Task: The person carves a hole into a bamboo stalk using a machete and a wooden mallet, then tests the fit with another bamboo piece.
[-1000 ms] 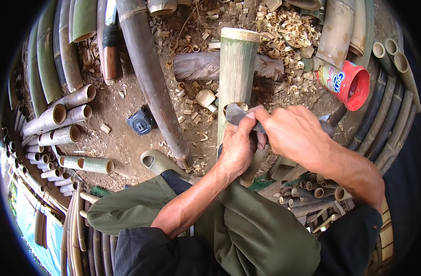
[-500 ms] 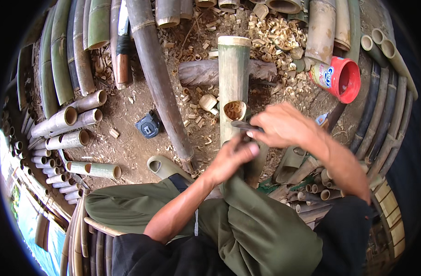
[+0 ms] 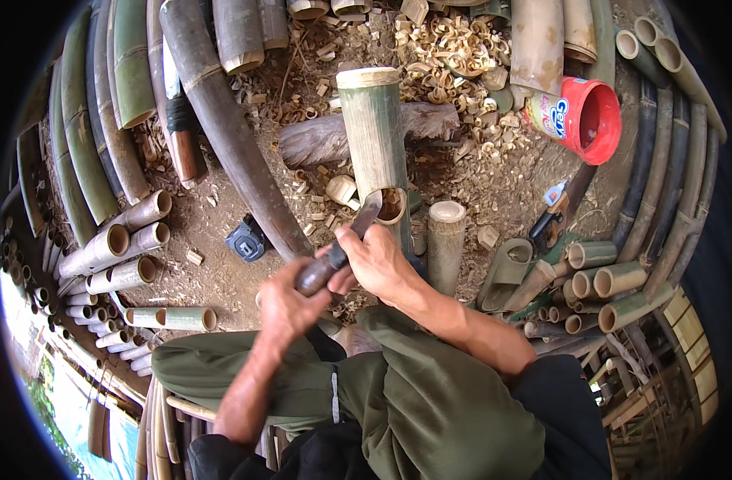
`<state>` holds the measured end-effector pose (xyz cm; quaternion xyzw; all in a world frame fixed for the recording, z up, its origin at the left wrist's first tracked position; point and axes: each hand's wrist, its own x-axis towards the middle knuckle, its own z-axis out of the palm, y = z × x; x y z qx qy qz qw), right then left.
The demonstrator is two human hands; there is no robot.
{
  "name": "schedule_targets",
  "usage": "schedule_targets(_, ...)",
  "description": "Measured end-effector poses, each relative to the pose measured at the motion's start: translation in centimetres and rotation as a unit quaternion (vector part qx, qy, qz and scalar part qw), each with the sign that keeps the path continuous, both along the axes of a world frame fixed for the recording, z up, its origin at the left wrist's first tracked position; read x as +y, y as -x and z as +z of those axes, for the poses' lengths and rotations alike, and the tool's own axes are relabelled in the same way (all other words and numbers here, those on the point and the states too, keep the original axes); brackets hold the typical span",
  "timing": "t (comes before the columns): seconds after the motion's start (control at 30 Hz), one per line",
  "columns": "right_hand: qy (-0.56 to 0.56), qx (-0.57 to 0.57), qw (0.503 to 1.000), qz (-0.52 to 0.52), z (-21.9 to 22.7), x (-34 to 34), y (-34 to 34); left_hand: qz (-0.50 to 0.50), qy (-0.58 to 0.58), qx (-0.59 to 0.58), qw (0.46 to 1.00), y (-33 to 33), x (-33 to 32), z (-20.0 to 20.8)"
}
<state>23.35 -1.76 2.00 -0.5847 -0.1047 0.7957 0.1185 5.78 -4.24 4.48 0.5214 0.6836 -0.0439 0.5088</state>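
My left hand [image 3: 284,300] is wrapped round the rear of the thick dark handle of a knife [image 3: 368,214]. Close to the base of the blade, my right hand [image 3: 378,260] also grips the knife. The blade slants up and away, its tip at the edge of a notch [image 3: 394,206] cut in the side of a pale green bamboo tube [image 3: 372,132]. This tube rests across a short log [image 3: 314,144], its far end raised. Its near end is hidden behind my right hand and leg. Wood shows inside the notch.
A long bamboo pole [image 3: 238,132] lies left of the tube, with a tape measure [image 3: 245,240] and a wooden-handled blade [image 3: 182,148] beyond. At right are a red plastic tub [image 3: 596,120] on its side, a black-handled tool [image 3: 548,228] and several cut bamboo pieces [image 3: 620,278]. Shavings [image 3: 454,48] cover the ground.
Both hands have moved left, and the left hand has taken hold of the knife's handle. The blade has swung to point up and away. The view has shifted slightly, and the bamboo tube appears further left.
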Motion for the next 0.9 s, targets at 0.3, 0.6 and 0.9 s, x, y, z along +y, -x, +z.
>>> schedule_targets(0.3, 0.013, 0.243, 0.853, -0.462, 0.8, 0.2, -1.5, -0.455, -0.099, 0.082, 0.881, -4.5, 15.4, 6.2)
schedule_targets(0.6, 0.119, 0.393, 0.689, -0.598, -0.1, -1.7, -3.7, -0.697, -0.153, 0.075, 0.697, -13.4, 19.0, 8.6)
schedule_targets(0.9, 0.183, 0.291, 0.852, -0.395, -0.2, -3.5, -1.8, -0.479, 0.089, -0.028, 0.873, 0.5, 14.7, 0.5)
